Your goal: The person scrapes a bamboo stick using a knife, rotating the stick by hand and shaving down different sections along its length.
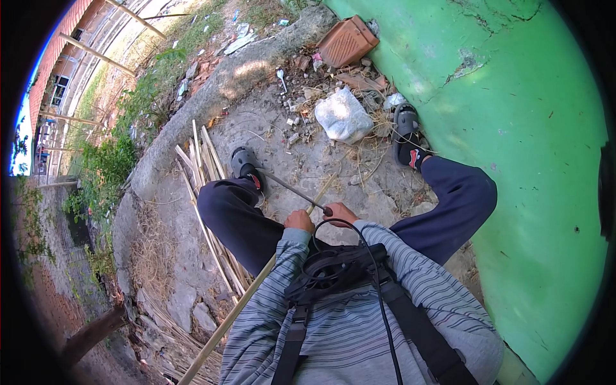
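Observation:
My left hand [299, 220] is closed around a long pale bamboo strip [260, 280]. The strip slants from beside my left arm at the lower left up past the fist, between my knees. My right hand [341, 212] grips the dark handle of a long, thin-bladed knife [290, 187]. Its blade points away to the left, toward my left shoe, and crosses the strip just beyond my left fist. Both hands are close together in front of my waist. A bundle of split bamboo strips [204, 163] lies on the ground beside my left leg.
A green wall [513, 192] stands close on my right. Ahead lie a pale lumpy sack [343, 115], an overturned terracotta-coloured pot [348, 42] and scattered rubble. A low concrete kerb [173, 131] curves along the left, with plants beyond. A black cable [378, 282] hangs over my chest.

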A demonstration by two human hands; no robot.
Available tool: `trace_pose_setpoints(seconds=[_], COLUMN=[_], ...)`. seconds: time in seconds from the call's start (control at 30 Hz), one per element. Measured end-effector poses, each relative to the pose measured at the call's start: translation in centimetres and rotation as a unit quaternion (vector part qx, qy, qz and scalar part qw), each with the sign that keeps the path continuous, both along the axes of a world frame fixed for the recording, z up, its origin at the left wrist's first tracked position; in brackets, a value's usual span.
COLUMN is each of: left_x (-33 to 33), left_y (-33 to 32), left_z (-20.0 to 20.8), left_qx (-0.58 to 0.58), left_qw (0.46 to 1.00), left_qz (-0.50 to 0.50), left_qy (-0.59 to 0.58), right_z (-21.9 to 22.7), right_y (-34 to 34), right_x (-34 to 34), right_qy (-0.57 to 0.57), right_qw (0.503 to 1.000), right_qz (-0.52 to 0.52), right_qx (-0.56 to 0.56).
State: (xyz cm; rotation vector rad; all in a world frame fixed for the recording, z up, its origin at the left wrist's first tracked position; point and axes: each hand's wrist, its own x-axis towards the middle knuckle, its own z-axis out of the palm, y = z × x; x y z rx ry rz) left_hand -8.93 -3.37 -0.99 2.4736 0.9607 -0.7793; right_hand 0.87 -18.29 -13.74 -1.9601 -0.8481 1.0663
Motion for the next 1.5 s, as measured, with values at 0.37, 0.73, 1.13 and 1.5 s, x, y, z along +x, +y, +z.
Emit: trace_pose_setpoints(seconds=[0.37, 0.73, 1.13, 1.5], left_x=[-0.7, 3.0, 1.4, 0.7], left_y=[-0.4, 1.0, 0.5, 0.5], left_z=[-1.9, -4.1, -3.7, 0.1], left_qx=[0.042, -0.065, -0.046, -0.026], left_qw=[0.999, 0.992, 0.992, 0.999], left_qz=[-0.021, 0.005, -0.059, -0.041], left_qy=[-0.026, 0.112, 0.102, 0.009], right_z=[-1.1, -1.6, -0.7, 2.1], right_y=[-1.7, -1.6, -0.6, 0.0], right_x=[2.0, 1.9, 0.8, 1.4], right_qy=[0.033, -0.023, -0.004, -0.003], right_qw=[0.99, 0.993, 0.998, 0.993], right_qz=[-0.061, -0.039, -0.063, -0.118], right_qx=[-0.121, -0.105, 0.0, 0.001])
